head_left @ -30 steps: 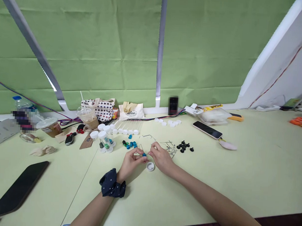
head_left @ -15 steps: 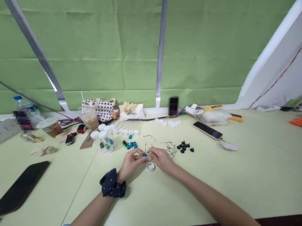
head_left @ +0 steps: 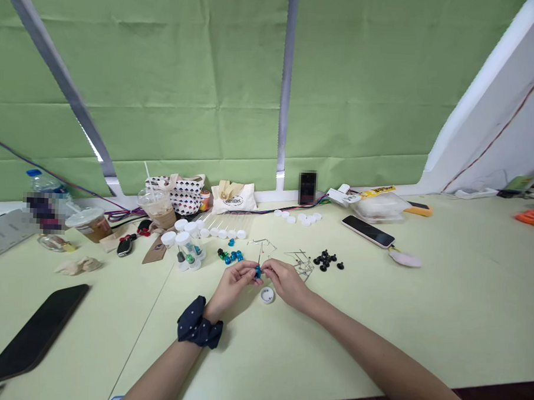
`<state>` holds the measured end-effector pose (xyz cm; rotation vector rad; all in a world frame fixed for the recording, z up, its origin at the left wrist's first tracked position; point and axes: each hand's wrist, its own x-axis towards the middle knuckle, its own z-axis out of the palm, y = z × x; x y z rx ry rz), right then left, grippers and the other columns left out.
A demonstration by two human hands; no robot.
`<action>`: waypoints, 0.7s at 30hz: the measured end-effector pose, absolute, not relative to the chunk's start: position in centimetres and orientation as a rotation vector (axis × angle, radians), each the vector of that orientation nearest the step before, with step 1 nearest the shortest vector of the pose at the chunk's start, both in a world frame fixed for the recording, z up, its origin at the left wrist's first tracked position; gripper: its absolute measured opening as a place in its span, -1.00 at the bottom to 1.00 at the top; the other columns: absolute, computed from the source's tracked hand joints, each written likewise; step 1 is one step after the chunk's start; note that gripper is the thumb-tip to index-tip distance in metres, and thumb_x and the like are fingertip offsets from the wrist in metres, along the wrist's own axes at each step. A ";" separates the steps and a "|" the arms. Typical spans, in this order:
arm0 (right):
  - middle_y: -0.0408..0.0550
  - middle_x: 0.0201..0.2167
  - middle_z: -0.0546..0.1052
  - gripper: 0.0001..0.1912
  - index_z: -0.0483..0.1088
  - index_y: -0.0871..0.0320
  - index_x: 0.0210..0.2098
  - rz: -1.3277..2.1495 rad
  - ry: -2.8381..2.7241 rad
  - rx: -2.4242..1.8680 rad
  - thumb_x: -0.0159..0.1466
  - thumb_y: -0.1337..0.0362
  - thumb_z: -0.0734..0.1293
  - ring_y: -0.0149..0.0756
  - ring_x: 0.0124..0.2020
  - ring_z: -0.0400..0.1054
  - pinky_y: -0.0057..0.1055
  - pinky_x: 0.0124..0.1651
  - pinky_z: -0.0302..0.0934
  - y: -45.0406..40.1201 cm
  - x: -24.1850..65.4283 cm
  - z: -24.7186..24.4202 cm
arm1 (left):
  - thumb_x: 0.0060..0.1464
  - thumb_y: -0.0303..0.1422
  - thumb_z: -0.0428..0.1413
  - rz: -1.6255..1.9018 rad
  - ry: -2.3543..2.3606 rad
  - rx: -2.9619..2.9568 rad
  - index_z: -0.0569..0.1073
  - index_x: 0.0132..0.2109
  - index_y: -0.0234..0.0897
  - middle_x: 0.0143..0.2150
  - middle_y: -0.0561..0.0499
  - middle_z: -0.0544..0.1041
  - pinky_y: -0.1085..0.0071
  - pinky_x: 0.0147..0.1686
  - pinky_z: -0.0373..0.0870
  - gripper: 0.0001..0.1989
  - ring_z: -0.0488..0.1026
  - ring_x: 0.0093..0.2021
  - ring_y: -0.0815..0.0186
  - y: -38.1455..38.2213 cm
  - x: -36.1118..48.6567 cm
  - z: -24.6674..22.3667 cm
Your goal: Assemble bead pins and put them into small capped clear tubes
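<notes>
Between thumb and fingers, my left hand (head_left: 235, 283) pinches a small shiny blue piece (head_left: 258, 272). A thin metal pin (head_left: 260, 257) stands up from it. My right hand (head_left: 289, 282) is closed in a pinch right beside the piece; whatever its fingertips hold is too small to make out. Just below the hands sits a round white cap (head_left: 267, 295) with tiny bits inside. Loose blue pieces (head_left: 234, 256) lie beyond my left hand. Thin metal pins and bent wires (head_left: 303, 263) are spread past my right hand, with several black knob-like parts (head_left: 324, 261) to their right.
Clear vials with white caps (head_left: 188, 252) stand at the left, in front of a row of capped tubes (head_left: 223, 233). White caps (head_left: 291, 220) lie farther back. A phone (head_left: 368, 231) is at the right, a dark tablet-like slab (head_left: 35, 332) at the left. Cups (head_left: 158, 210) line the back.
The blue piece has tilted slightly in my left fingers and shows more of its side. Both hands stay close together over nearly the same spot.
</notes>
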<state>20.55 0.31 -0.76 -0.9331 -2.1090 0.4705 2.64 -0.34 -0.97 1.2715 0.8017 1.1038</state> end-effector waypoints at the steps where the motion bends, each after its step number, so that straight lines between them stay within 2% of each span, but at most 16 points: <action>1: -0.08 -0.40 0.42 -0.83 0.29 0.13 -0.27 0.472 -2.095 -0.913 0.31 0.37 0.09 -0.36 -0.41 0.28 -0.44 -0.33 0.15 0.3 20.5 -0.8 | 0.00 -0.28 0.16 1.103 0.789 1.266 0.44 -0.16 -0.35 -0.34 -0.06 0.53 0.32 -0.24 0.37 -0.72 0.48 -0.37 0.31 -0.3 2.6 -1.0; 8: -0.05 -0.35 0.32 -0.83 0.29 0.14 -0.28 0.469 -2.029 -0.817 0.32 0.35 0.09 -0.35 -0.35 0.25 -0.41 -0.28 0.18 0.2 20.5 -0.2 | -0.05 -0.33 0.21 1.111 0.785 1.265 0.47 -0.19 -0.35 -0.46 0.02 0.43 0.48 -0.39 0.23 -0.74 0.32 -0.46 0.42 -0.1 2.4 -1.4; 21: -0.06 -0.34 0.31 -0.83 0.29 0.14 -0.26 0.436 -2.052 -0.844 0.32 0.38 0.09 -0.37 -0.36 0.27 -0.43 -0.29 0.21 0.0 20.4 -0.3 | -0.01 -0.28 0.18 1.059 0.726 1.197 0.53 -0.14 -0.37 -0.34 -0.09 0.47 0.40 -0.32 0.27 -0.70 0.33 -0.41 0.37 -0.2 2.6 -1.3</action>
